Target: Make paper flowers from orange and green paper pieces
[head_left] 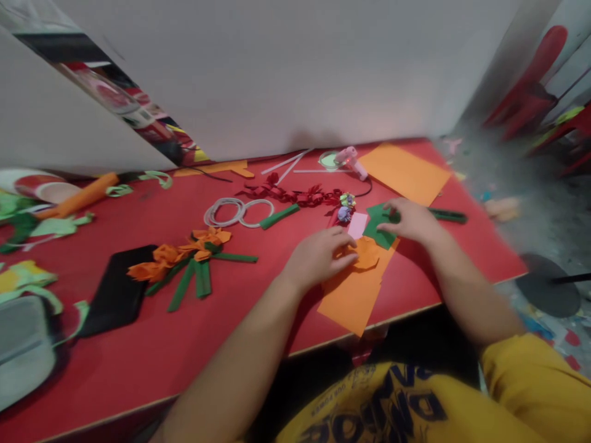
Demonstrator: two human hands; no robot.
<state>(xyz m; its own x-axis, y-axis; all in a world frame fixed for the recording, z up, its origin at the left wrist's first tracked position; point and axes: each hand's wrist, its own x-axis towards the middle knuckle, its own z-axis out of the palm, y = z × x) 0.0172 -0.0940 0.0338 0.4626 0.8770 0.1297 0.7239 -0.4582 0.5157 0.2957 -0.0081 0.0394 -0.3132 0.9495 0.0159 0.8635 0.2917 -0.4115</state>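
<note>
My left hand (320,255) rests low over the table, its thumb and fingers apart at the edge of a small cut piece of orange paper (368,253). That piece lies on larger orange sheets (353,301). My right hand (412,221) has its fingers spread over green paper (379,224); whether they press on it I cannot tell. Between the hands lies a pink paper piece (357,226). Just beyond it sit a small purple paper ball (344,213) and a yellow-green one (348,199). A dark green, handle-like object (450,215) lies beyond my right wrist.
The red table (258,320) meets a pale wall. A pink glue gun (353,161), orange paper (406,172), red paper flowers (309,195) and clear rings (224,212) lie at the back. Orange paper flowers (168,253), a black flat object (120,286) and a grey case (25,351) are left.
</note>
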